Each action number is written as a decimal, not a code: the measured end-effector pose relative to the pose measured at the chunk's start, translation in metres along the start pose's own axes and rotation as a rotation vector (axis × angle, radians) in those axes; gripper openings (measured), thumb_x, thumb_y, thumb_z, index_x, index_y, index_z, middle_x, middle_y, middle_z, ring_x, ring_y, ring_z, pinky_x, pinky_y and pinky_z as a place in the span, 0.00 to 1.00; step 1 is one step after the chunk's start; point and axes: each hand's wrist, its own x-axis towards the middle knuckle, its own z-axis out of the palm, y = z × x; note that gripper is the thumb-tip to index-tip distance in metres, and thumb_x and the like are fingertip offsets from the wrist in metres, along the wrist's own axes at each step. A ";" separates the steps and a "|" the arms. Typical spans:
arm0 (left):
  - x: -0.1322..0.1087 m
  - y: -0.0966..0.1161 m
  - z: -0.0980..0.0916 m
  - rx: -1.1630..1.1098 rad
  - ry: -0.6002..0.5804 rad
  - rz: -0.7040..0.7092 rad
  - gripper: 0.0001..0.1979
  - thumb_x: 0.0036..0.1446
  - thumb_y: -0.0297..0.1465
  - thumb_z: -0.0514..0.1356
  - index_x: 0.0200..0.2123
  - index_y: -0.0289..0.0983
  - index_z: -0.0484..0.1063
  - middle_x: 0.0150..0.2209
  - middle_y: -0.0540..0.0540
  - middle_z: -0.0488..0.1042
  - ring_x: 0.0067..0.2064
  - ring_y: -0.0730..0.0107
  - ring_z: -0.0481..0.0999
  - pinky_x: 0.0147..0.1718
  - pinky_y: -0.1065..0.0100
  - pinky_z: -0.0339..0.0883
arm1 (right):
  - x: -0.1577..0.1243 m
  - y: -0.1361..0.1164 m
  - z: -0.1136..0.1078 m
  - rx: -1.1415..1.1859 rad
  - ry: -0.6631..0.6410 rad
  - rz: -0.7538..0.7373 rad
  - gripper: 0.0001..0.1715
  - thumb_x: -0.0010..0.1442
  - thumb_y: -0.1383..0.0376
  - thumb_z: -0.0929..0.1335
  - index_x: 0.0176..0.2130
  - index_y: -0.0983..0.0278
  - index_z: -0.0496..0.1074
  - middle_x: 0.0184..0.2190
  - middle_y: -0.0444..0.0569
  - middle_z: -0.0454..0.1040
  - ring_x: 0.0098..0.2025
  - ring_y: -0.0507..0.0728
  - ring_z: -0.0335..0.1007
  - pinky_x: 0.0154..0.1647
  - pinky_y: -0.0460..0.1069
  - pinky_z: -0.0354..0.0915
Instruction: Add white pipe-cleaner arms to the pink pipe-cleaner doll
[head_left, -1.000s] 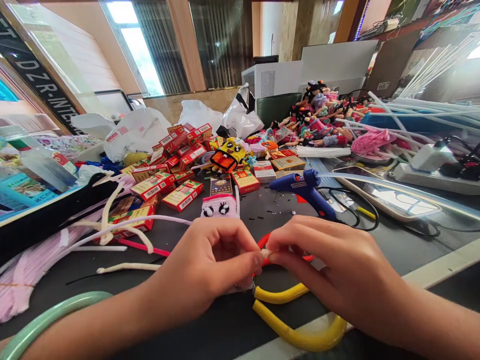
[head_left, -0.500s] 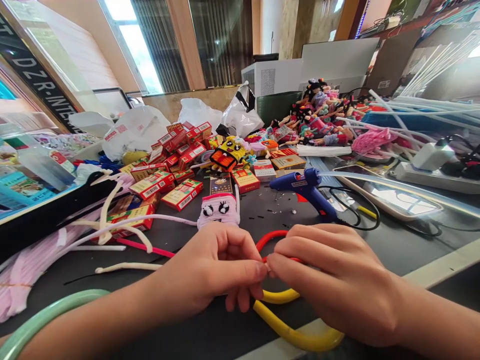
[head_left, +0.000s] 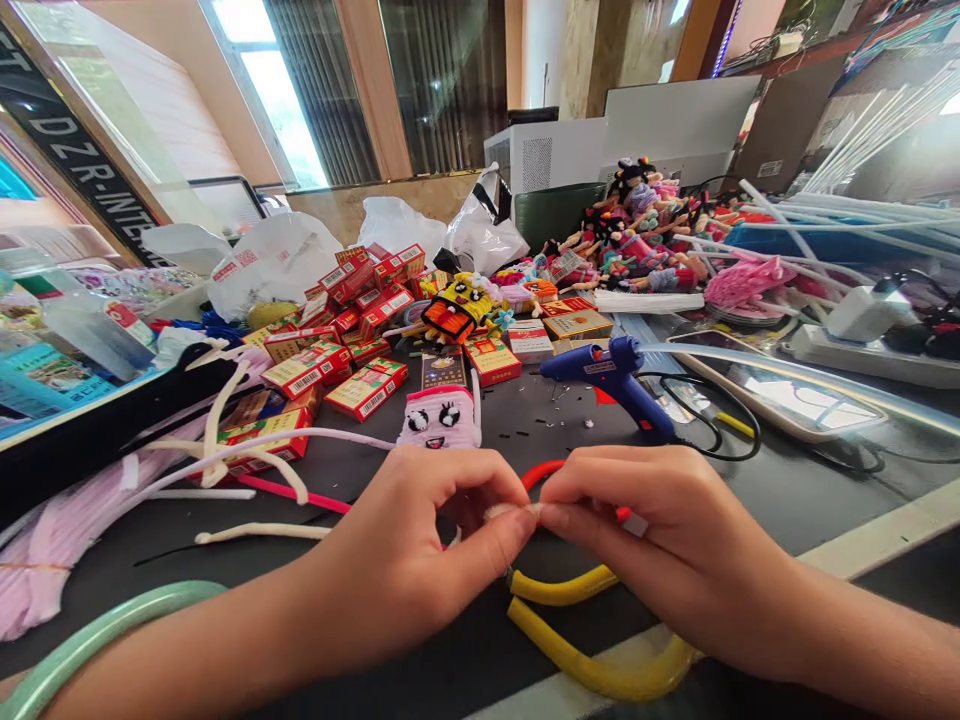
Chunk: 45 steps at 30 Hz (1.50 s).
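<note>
My left hand and my right hand meet fingertip to fingertip above the dark table. Between them is a short cream fuzzy piece, apparently a pipe cleaner, pinched by thumb and finger on each side; its ends are mostly hidden. Just beyond my left hand lies a pale pink fuzzy pouch with a face and black eyes. Below my hands rests a tool with yellow handles, its head out of sight. A red curved piece shows partly behind my fingers.
A blue glue gun stands behind my right hand, its black cord curling right. Red and yellow small boxes pile up at the left. Pink pipe cleaners lie far left. Small dolls heap at the back, near a power strip.
My right hand has turned so its thumb shows below the fingers. The left fingers have drawn closer in, and more of the cream piece shows between the hands.
</note>
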 end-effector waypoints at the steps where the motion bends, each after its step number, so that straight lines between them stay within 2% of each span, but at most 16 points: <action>1: 0.001 -0.001 -0.001 -0.027 -0.010 -0.015 0.10 0.58 0.34 0.60 0.27 0.36 0.75 0.22 0.52 0.71 0.24 0.75 0.66 0.22 0.76 0.58 | 0.001 0.001 0.000 0.010 0.013 0.042 0.14 0.65 0.68 0.65 0.28 0.65 0.73 0.21 0.41 0.71 0.22 0.48 0.63 0.23 0.41 0.59; 5: 0.005 -0.002 -0.002 -0.053 0.008 -0.034 0.08 0.55 0.35 0.63 0.32 0.36 0.75 0.26 0.50 0.72 0.26 0.72 0.71 0.26 0.75 0.64 | 0.003 0.005 -0.001 0.042 0.026 0.197 0.16 0.65 0.64 0.65 0.28 0.64 0.75 0.21 0.42 0.72 0.22 0.50 0.63 0.22 0.43 0.59; 9: 0.004 -0.004 -0.002 -0.061 0.083 -0.007 0.07 0.56 0.34 0.62 0.30 0.36 0.75 0.25 0.51 0.72 0.26 0.73 0.70 0.26 0.75 0.63 | 0.003 0.006 -0.001 0.061 0.027 0.237 0.16 0.64 0.62 0.64 0.28 0.63 0.75 0.20 0.42 0.72 0.22 0.50 0.62 0.21 0.44 0.58; 14: 0.004 -0.008 -0.003 -0.134 0.066 -0.032 0.13 0.60 0.35 0.59 0.26 0.36 0.74 0.22 0.52 0.70 0.24 0.76 0.68 0.23 0.77 0.61 | 0.002 0.006 0.001 0.028 0.050 0.168 0.15 0.65 0.65 0.65 0.29 0.63 0.75 0.22 0.42 0.74 0.23 0.50 0.65 0.23 0.44 0.60; 17: 0.005 -0.008 -0.001 -0.293 0.048 -0.101 0.12 0.59 0.35 0.61 0.25 0.36 0.74 0.22 0.52 0.71 0.24 0.75 0.70 0.24 0.76 0.63 | 0.001 0.006 0.002 -0.001 0.066 0.112 0.13 0.66 0.66 0.65 0.30 0.63 0.74 0.23 0.42 0.76 0.24 0.50 0.68 0.26 0.43 0.62; 21: 0.005 -0.006 0.003 -0.465 0.026 -0.182 0.11 0.56 0.33 0.63 0.25 0.34 0.74 0.22 0.51 0.72 0.24 0.75 0.71 0.25 0.74 0.66 | 0.000 0.007 0.004 0.042 0.069 0.106 0.11 0.65 0.67 0.66 0.32 0.63 0.75 0.25 0.42 0.77 0.25 0.49 0.70 0.27 0.43 0.63; 27: 0.005 -0.009 0.007 -0.751 0.001 -0.266 0.09 0.51 0.32 0.68 0.26 0.32 0.77 0.23 0.50 0.76 0.23 0.77 0.73 0.24 0.76 0.68 | 0.002 0.004 0.005 0.303 -0.014 0.247 0.13 0.64 0.65 0.65 0.31 0.64 0.76 0.25 0.45 0.77 0.27 0.51 0.70 0.26 0.44 0.65; 31: 0.003 -0.013 0.006 -0.821 -0.056 -0.273 0.10 0.47 0.33 0.72 0.25 0.32 0.78 0.22 0.49 0.77 0.22 0.77 0.74 0.22 0.78 0.69 | 0.005 0.003 0.004 0.562 -0.078 0.344 0.12 0.62 0.63 0.67 0.30 0.64 0.77 0.25 0.43 0.76 0.27 0.49 0.68 0.27 0.41 0.64; 34: 0.002 -0.013 0.007 -0.860 -0.078 -0.277 0.10 0.47 0.34 0.73 0.25 0.33 0.78 0.23 0.49 0.78 0.22 0.78 0.75 0.22 0.79 0.70 | 0.006 0.005 0.004 0.717 -0.108 0.404 0.15 0.61 0.57 0.70 0.30 0.64 0.78 0.25 0.44 0.76 0.26 0.48 0.67 0.26 0.40 0.64; 36: 0.002 -0.012 0.007 -0.864 -0.069 -0.272 0.11 0.48 0.34 0.73 0.25 0.33 0.78 0.23 0.50 0.78 0.22 0.78 0.75 0.23 0.79 0.69 | 0.004 0.007 0.004 0.684 -0.094 0.417 0.18 0.61 0.52 0.70 0.31 0.64 0.78 0.24 0.44 0.75 0.25 0.49 0.67 0.26 0.42 0.64; 39: 0.003 -0.012 0.006 -0.798 -0.042 -0.249 0.12 0.49 0.37 0.72 0.26 0.33 0.79 0.24 0.50 0.77 0.23 0.78 0.74 0.23 0.78 0.69 | -0.001 0.012 0.004 0.506 -0.045 0.402 0.21 0.60 0.49 0.70 0.34 0.64 0.79 0.23 0.46 0.75 0.26 0.52 0.70 0.26 0.45 0.66; 45: 0.006 -0.019 0.003 -0.709 0.013 -0.234 0.19 0.50 0.45 0.69 0.27 0.33 0.80 0.23 0.47 0.78 0.24 0.74 0.75 0.24 0.76 0.68 | -0.009 0.019 0.005 0.204 0.024 0.320 0.19 0.61 0.50 0.70 0.36 0.62 0.80 0.24 0.46 0.77 0.28 0.54 0.72 0.27 0.45 0.67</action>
